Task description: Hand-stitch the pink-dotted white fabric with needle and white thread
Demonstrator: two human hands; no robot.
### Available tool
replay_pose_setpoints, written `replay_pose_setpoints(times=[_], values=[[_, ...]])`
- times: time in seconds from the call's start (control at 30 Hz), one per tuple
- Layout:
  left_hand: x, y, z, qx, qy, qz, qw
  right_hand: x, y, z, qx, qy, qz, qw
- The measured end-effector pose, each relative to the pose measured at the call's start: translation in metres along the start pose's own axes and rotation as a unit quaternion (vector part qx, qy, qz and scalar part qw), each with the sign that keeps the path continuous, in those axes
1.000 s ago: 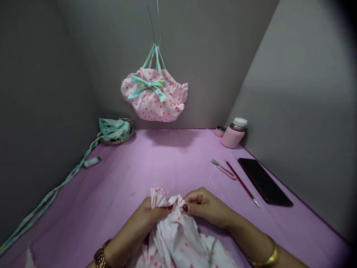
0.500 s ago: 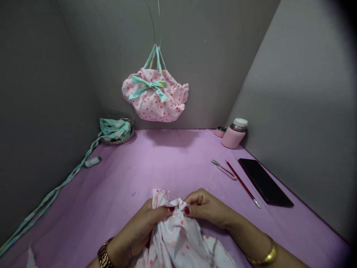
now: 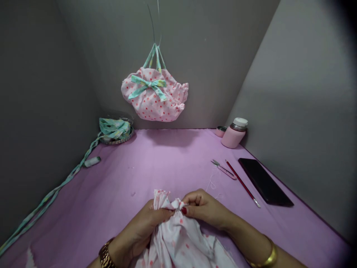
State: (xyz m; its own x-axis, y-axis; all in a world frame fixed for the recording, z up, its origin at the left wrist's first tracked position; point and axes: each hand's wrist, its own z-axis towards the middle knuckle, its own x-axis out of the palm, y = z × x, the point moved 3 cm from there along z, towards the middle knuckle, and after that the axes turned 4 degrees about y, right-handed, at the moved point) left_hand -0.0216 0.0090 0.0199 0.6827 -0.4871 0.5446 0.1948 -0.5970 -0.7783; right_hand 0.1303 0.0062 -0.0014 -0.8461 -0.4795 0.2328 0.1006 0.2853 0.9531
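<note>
White fabric with pink-red dots (image 3: pixel 181 238) lies bunched at the bottom centre, its upper edge gathered into folds. My left hand (image 3: pixel 149 223) is closed on the gathered part, thumb on top. Pinched on a small knot-like bunch of the same fabric is my right hand (image 3: pixel 203 208), its red thumbnail close beside my left thumb. Any needle or thread between the fingers is too small to make out.
A dotted pink pouch (image 3: pixel 156 96) with green ties hangs ahead. Green strips (image 3: pixel 114 128) fill a tray at back left; a thread spool (image 3: pixel 92 161) lies nearer. At right are snips (image 3: pixel 224 170), a red pencil (image 3: pixel 242 182), a black phone (image 3: pixel 264 181) and a pink jar (image 3: pixel 233 136).
The fingertips of both hands have drawn slightly closer together on the gathered fabric. My right hand has shifted a little left, and my left thumbnail is now mostly hidden.
</note>
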Motion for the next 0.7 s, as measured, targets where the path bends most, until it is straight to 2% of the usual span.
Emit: replay_pose_setpoints(times=[0.07,0.2,0.43,0.57,0.7], values=[[-0.001,0.000,0.000,-0.002,-0.015,-0.006,1.000,0.000,0.001,0.000,-0.011,-0.008,-0.008,1.000],[-0.001,0.002,0.000,0.003,-0.025,-0.019,0.999,0.003,0.007,-0.001,-0.043,0.014,-0.055,0.997],[-0.006,0.011,0.005,0.005,-0.034,-0.047,0.998,0.012,0.005,0.000,-0.059,0.038,-0.074,0.995],[-0.007,0.012,0.006,0.006,-0.056,-0.040,0.998,0.016,0.003,0.001,-0.067,0.026,-0.101,0.992],[-0.005,0.010,0.006,0.007,-0.069,-0.022,0.997,0.019,0.001,0.001,-0.073,-0.002,-0.068,0.995]])
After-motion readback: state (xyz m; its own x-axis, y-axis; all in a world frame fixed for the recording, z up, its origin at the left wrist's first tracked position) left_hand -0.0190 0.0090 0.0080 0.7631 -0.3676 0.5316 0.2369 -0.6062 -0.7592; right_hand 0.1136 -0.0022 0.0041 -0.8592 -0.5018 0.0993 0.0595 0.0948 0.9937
